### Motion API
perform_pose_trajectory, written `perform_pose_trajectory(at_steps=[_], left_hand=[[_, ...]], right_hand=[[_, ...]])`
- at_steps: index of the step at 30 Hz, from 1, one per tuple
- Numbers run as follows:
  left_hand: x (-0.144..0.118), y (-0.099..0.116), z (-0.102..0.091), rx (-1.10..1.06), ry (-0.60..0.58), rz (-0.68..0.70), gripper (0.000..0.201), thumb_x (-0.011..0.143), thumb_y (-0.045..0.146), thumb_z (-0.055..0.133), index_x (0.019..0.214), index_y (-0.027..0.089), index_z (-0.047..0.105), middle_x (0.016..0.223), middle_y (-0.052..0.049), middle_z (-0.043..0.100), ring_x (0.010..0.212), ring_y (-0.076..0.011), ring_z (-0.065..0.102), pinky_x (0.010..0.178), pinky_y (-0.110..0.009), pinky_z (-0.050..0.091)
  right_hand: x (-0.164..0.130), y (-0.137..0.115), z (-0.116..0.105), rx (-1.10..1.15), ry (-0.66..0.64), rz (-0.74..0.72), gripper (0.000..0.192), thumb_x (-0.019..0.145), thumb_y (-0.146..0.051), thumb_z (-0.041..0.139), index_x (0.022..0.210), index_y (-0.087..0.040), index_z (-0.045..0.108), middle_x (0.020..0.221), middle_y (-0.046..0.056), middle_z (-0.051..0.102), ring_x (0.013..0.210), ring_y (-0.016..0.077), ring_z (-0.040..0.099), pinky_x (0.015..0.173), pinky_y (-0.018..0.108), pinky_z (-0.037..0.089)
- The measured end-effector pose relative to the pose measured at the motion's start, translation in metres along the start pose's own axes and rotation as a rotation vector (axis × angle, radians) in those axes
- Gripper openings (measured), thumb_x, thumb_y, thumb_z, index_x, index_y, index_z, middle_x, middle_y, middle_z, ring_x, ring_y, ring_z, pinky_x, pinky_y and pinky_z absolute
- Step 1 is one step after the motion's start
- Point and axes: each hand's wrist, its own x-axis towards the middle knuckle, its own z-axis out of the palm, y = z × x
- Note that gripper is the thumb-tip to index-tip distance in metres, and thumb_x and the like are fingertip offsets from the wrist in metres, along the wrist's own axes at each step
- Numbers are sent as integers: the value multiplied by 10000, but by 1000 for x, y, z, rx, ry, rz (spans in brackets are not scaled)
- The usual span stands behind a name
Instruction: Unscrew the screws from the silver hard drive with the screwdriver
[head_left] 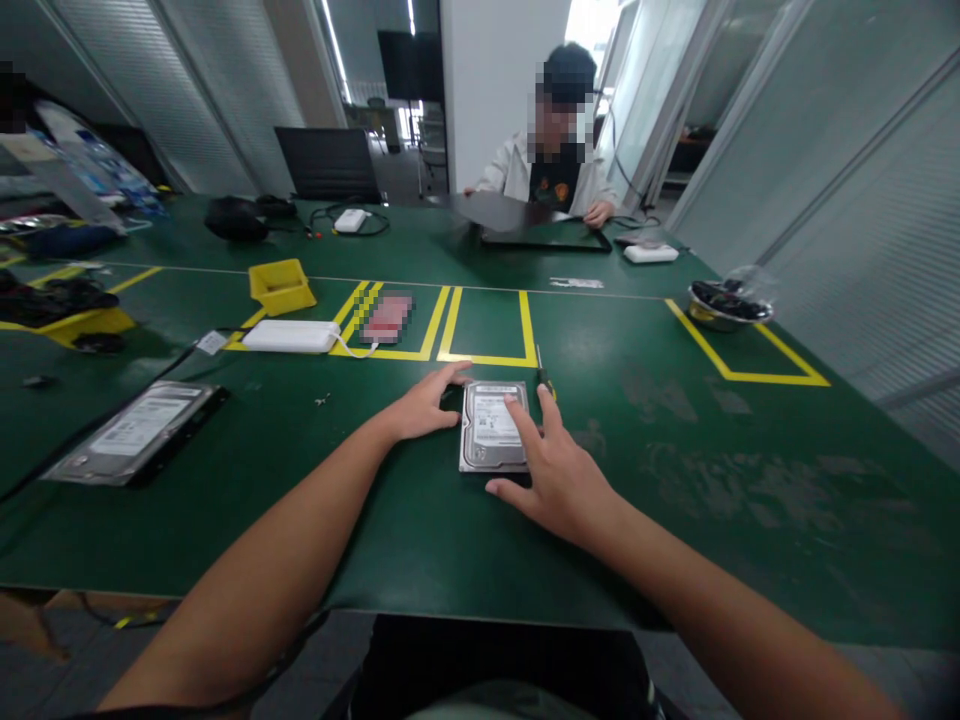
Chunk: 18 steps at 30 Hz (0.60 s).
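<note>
Your left hand lies flat against the left edge of the hard drive and your right hand rests open-fingered on its label, neither gripping, so the drive, lying flat mid-bench, could skid on the smooth green bench if you press unevenly. It might knock the screwdriver just beyond. Yellow tape boxes, a second drive, a yellow bin and a seated person fill the glass-walled room.

Counted on the green table: 2 hard drives, 1 screwdriver, 2 yellow bins, 1 white power bank, 1 metal bowl, 1 laptop. 2 hands seen at 1 drive.
</note>
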Motion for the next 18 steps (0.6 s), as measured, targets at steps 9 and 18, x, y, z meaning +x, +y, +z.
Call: perform_pose_trajectory(at_steps=[9, 18], left_hand=[[-8, 9, -14, 48, -89, 58, 1064, 647, 456, 820, 1492, 181, 236, 1166, -89, 566, 1123, -296, 541, 1027, -468, 384], [-22, 42, -2, 366, -107, 52, 1156, 656, 551, 785, 1553, 206, 143, 1228, -154, 555, 1094, -358, 543, 923, -481, 417]], right_hand=[[-15, -7, 21, 43, 53, -16, 1118, 717, -592, 739, 1568, -236, 107, 1610, 248, -47, 1385, 459, 335, 1018, 547, 403], [-13, -3, 15, -42, 45, -4, 1141, 707, -727, 656, 1577, -237, 106, 1603, 271, 49, 1351, 482, 361, 1016, 584, 365]])
